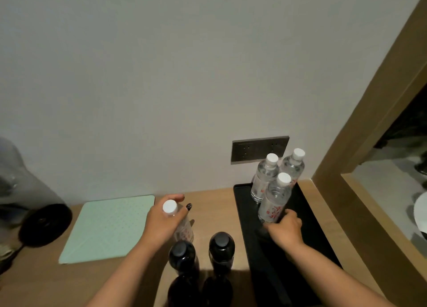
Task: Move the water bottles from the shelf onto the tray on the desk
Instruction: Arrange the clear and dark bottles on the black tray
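Wooden desk (pixel 215 198) against a plain wall carries a black tray (pixel 307 216) holding three clear bottles upright. Right hand (pixel 285 228) grips the nearest one (pixel 273 200) low on its body; left hand (pixel 161 223) grips a fourth bottle (pixel 178 221) above the desk, outside the tray. Risk: crowded placement could knock the tightly grouped bottles over. Two dark bottles (pixel 201 253) stand nearby.

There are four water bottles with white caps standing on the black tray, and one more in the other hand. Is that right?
Not quite. The head view shows three white-capped water bottles on the black tray, not four: two at the back and a front one held by the right hand. The left hand does hold one more.
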